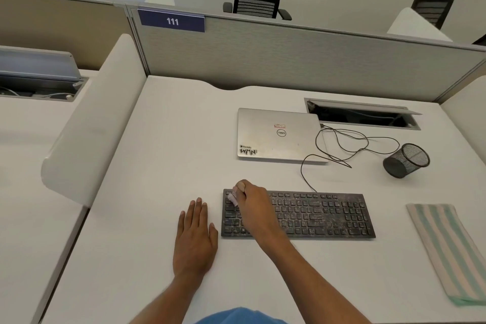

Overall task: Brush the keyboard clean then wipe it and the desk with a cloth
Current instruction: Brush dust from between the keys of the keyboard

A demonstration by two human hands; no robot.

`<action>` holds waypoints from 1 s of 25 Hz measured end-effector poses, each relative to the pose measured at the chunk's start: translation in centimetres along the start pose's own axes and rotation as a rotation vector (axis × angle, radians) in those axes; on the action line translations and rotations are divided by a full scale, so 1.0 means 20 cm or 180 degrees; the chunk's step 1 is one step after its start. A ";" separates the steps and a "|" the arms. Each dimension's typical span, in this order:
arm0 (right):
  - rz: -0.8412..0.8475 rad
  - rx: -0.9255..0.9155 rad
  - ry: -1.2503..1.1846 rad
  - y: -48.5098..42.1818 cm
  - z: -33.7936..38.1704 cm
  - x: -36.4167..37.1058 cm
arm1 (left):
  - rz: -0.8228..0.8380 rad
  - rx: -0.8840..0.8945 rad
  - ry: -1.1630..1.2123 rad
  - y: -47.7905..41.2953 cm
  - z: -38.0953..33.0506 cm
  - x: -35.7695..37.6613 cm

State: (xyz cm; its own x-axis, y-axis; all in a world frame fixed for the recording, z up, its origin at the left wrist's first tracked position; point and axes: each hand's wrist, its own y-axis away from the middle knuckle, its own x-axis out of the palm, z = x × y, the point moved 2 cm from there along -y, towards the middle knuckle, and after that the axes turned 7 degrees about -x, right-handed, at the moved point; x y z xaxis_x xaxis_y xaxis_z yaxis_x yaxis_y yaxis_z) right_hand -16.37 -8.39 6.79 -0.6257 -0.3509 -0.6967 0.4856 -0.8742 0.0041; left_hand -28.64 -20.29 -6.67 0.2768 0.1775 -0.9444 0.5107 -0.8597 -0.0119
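Since the brush [233,197] is such a small, pale thing, almost all of it disappears inside the right grip [252,208], whose fingers and thumb are curled tightly round it at the far left corner of the keyboard [328,216]. Only a pinkish tip pokes out below the thumb, down on the top rows of keys. It is blurred, so I cannot tell bristles from handle. It looks light, and I would guess soft at the working end, best pinched close to its head for control. The left grip [196,234] holds nothing: fingers straight and together, palm flat on the surface [157,139] just beside the keyboard's left edge, and apart from it as far as I can see.

The keyboard lies flat near the front of the surface, a thin, stiff black slab speckled with pale dust over most of its keys. I judge it light enough to skid under a firm sweep, so a steadying hand on its frame would help. Its cable [301,169] runs off the back edge toward the closed laptop [278,134]. The right hand and forearm cover a band of keys at the left, so their state is hidden. The striped cloth [447,250] lies folded, well apart at the right, and looks soft, limp and easy to gather from its middle. Its near corner runs out of view. A mesh pen cup [406,160] lies tipped on its side beyond it.
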 end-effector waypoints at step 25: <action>0.0030 0.0322 -0.0322 -0.01 -0.03 -0.06 | -0.0004 0.0009 0.0025 0.00 -0.01 -0.01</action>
State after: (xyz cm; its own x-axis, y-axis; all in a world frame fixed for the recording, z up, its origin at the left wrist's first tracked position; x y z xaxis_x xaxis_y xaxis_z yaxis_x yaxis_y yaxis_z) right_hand -15.23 -7.59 7.20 -0.6823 -0.3869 -0.6204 0.4310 -0.8982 0.0862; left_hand -28.57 -20.23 -6.49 0.2824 0.1823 -0.9418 0.5087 -0.8608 -0.0141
